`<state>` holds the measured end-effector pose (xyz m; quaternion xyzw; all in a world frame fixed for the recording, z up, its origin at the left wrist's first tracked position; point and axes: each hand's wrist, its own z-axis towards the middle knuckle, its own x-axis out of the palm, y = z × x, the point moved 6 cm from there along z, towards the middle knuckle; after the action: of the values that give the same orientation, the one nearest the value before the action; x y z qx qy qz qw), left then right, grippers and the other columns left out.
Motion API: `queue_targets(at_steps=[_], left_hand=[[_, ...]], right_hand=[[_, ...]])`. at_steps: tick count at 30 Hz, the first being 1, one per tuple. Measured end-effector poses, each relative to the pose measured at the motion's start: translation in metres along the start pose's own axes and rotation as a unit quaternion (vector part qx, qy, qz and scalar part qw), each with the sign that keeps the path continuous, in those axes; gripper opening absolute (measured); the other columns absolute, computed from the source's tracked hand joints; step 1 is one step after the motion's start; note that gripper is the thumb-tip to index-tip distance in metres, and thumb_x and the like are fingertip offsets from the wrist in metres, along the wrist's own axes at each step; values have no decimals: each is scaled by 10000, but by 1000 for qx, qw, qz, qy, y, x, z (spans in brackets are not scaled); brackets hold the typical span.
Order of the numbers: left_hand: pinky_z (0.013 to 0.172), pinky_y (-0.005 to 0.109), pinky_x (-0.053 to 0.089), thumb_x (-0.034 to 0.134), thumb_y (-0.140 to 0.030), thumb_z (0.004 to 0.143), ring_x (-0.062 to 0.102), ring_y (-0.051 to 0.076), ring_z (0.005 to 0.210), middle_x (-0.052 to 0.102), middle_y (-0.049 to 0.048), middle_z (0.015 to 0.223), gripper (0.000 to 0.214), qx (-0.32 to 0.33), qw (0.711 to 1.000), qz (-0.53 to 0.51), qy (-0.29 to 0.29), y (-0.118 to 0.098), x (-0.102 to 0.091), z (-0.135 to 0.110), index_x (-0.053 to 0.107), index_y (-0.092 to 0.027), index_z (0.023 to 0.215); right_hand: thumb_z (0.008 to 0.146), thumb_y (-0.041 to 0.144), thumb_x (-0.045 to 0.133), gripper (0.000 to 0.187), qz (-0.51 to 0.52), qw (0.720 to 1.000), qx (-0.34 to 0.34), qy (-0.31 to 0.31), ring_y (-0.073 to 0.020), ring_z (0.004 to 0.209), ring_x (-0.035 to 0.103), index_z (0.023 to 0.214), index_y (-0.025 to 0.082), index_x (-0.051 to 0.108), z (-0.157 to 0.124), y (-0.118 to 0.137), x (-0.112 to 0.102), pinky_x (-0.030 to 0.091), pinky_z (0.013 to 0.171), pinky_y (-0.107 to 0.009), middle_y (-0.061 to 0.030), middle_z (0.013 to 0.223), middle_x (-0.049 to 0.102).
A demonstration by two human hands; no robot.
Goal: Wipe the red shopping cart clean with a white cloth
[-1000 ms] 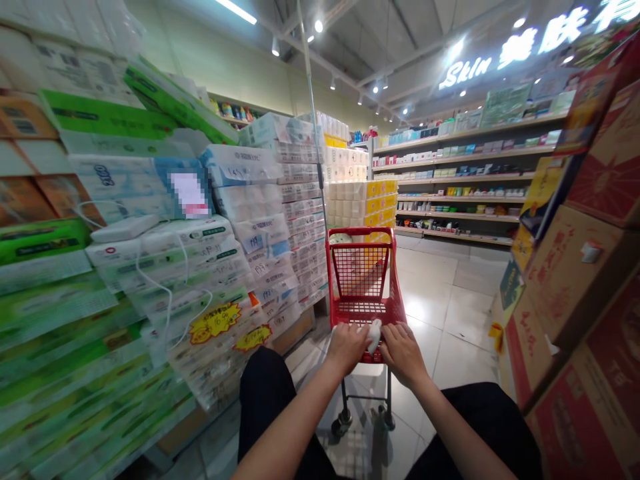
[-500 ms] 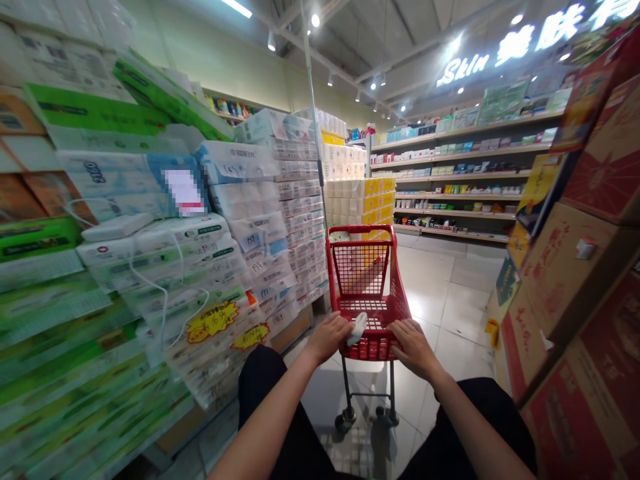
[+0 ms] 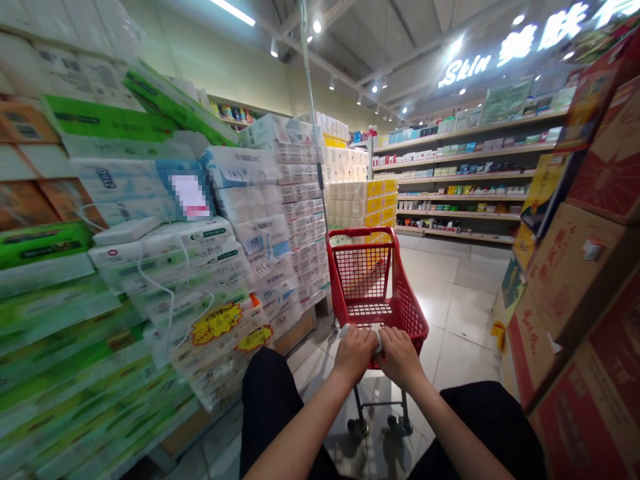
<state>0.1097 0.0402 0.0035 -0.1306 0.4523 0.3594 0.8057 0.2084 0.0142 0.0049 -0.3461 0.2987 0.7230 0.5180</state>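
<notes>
A: What's biggest in here?
B: One long stack of tissue packs (image 3: 145, 280) down the left, too many packs to count. Then one shelving unit (image 3: 455, 180) across the back.
A: And on the right?
B: A pile of cardboard cartons (image 3: 565, 273), at least three, the lower ones partly out of view.
A: Where's the cart?
B: One red shopping cart (image 3: 367, 310), upright in the aisle between the tissue stack and the cartons, directly ahead of two dark-trousered knees (image 3: 270, 383).
A: Any price signs?
B: Two yellow starburst price signs (image 3: 217, 323), on the front of the tissue stack.
A: How many hands?
B: Two, side by side at the cart's near edge. The left hand (image 3: 356, 348) is closed over a cloth. The right hand (image 3: 399, 352) has bent fingers, but I can't tell what they grip.
A: And the cloth?
B: One white cloth (image 3: 379, 339), smallest of all, showing between the hands.
</notes>
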Motion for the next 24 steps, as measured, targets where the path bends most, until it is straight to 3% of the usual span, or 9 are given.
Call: queue_targets(at_steps=[5,8,14,21,24], left_hand=[[1086,374,323,417,-279,982,565,165,1032,633,39,1049,248,164,982,-86,32,6,-9,-4,531,-206,1190],[1165,385,207,397,-313,991,464,156,1239,590,23,1224,271,207,969,-122,54,26,-14,2,542,-247,1210],[1193,411,159,297,-262,1007,273,149,1393,502,-7,1360,330,92,986,-135,42,57,-13,17,533,-255,1237],[1175,491,215,390,-295,978,379,219,1315,574,70,1170,260,38,989,-144,-7,8,-12,-7,565,-188,1137],[1161,502,244,392,-278,979,422,221,1274,588,73,1123,252,27,989,-142,-14,1,-12,-12,567,-192,1139]], right_hand=[[766,233,528,248,51,998,-28,-17,-237,929,475,1006,175,549,-22,-23,-18,325,869,-368,-79,965,585],[767,247,519,278,55,998,-20,-23,-239,922,477,1033,174,555,-28,-31,-22,327,873,-381,-79,964,590],[770,250,495,225,45,999,-10,-12,-225,898,485,971,176,565,-23,-31,-19,331,857,-366,-69,943,593],[762,229,485,185,64,998,-18,-5,-205,862,478,931,189,549,-10,-30,-18,323,830,-347,-45,890,584],[759,222,483,161,76,997,-23,4,-194,844,475,905,195,544,-10,-33,-20,322,813,-336,-31,868,577]])
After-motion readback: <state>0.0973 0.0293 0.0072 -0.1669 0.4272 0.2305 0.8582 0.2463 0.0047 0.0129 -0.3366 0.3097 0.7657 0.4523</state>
